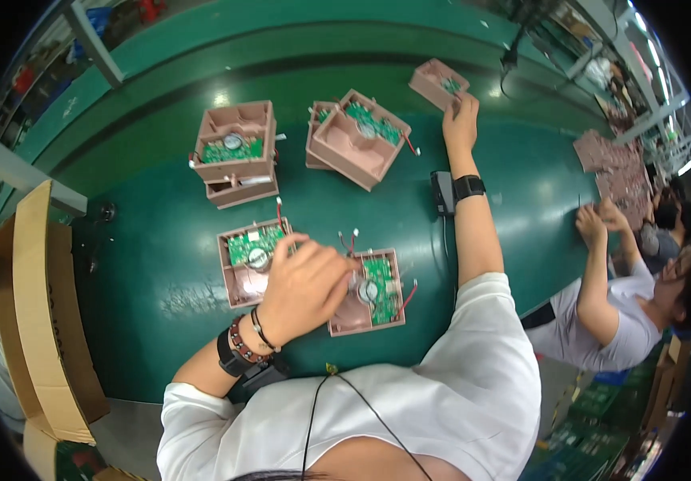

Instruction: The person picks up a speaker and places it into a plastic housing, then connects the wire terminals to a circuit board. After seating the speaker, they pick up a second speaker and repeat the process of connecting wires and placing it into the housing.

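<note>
My right hand (pixel 461 124) reaches far out, its fingers closed on the near corner of a pink plastic housing (pixel 430 86) with a green circuit board inside. My left hand (pixel 307 280) is curled, fingertips at the left wall of a near housing (pixel 373 325). Whatever those fingers pinch is hidden beneath the hand. That housing holds a green board (pixel 380 276), a round silver part (pixel 368 291) and red wires with white plugs. Partly covered by my left hand, a similar housing (pixel 237 290) lies to its left.
Stacked housings (pixel 237 122) stand at the back left, with another stack (pixel 352 152) at the back middle. A black device (pixel 442 192) with a cable lies beside my right forearm. A cardboard box (pixel 37 305) stands at left. At right, a co-worker (pixel 614 313) works near piled pink parts (pixel 614 168).
</note>
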{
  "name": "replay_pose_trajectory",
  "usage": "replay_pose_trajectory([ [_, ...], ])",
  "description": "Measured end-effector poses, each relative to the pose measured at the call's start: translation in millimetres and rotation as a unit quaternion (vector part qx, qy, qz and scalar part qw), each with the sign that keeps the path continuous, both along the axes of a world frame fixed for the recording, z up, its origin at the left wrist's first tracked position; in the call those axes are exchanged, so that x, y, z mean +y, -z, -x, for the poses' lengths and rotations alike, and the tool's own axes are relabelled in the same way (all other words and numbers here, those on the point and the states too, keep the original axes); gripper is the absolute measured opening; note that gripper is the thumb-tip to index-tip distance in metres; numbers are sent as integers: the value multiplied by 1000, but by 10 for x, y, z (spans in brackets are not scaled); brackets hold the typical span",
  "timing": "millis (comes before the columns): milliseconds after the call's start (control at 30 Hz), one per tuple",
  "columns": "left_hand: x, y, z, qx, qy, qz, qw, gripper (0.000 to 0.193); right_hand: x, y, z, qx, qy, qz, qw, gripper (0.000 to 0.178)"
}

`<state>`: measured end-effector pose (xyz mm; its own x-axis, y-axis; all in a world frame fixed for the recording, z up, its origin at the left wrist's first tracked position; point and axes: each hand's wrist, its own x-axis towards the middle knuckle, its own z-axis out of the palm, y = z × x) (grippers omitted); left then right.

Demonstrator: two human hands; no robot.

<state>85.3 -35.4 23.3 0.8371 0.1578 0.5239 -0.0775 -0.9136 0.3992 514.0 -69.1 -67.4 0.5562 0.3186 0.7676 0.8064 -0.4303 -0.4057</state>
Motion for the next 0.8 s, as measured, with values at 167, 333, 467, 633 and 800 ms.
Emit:
replay_pose_trajectory([
  [167, 48, 52, -25, -5, 12, -21, 1000, 9, 228, -22, -440, 47, 156, 202, 966, 33],
  [333, 29, 59, 4, -12, -27, -34, 999, 10, 177, -56, -398, 26, 165, 137, 976, 18],
  [467, 17, 5, -18, -15, -52, 13, 998, 11, -126, -82, 43, -49, 92, 65, 992, 13],
  [633, 68, 6, -57, 26, -57, 69, 996, 14, -633, -137, 1047, -47, 1, 73, 996, 13],
  [800, 120, -42, -61, 7, -38, 46, 998, 13, -1060, -219, 1605, -12, -27, 125, 992, 18],
])
